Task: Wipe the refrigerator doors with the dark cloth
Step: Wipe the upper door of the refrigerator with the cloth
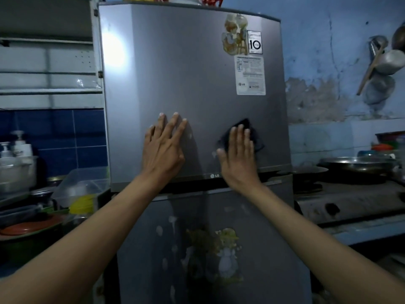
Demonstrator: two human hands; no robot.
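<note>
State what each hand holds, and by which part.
Right hand presses the cloth flat against the upper door, fingers straight over its middle. Left hand holds nothing; it rests flat on the door.

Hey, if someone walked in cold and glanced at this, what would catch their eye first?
Two hands spread flat on the upper refrigerator door: the left hand bare on the steel, the right hand pressing a dark cloth against it near the door's lower edge. Next, the white labels at the door's upper right, and the smeared, faded stickers on the lower door.
</note>
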